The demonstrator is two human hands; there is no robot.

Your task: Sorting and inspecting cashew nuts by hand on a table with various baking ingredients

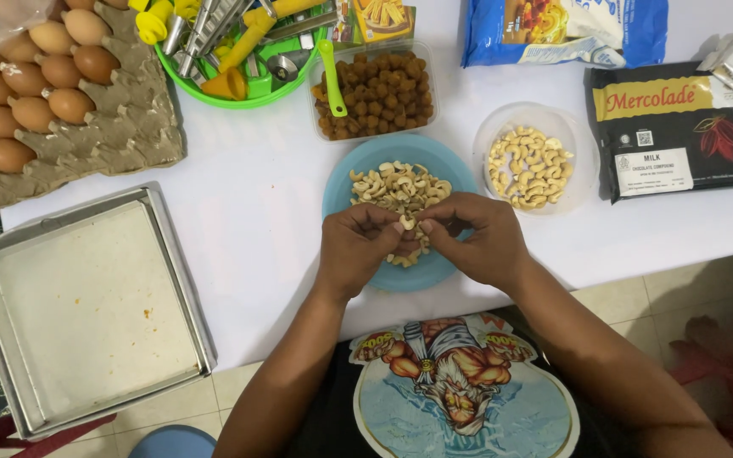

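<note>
Both our hands, left hand point(356, 246) and right hand point(475, 240), pinch one cashew point(406, 223) between fingertips over the blue plate point(345, 182) of cashews; we should split it low, so halves drop back.

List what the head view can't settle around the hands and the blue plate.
- Cashew: pinched between left hand and right hand; fingers hide whether it is whole or split.
- Blue plate: near half hidden by both hands.
- Egg tray: cut off by the left and top edges.
- Green basket: top cut off; its tools overlap one another.
</note>
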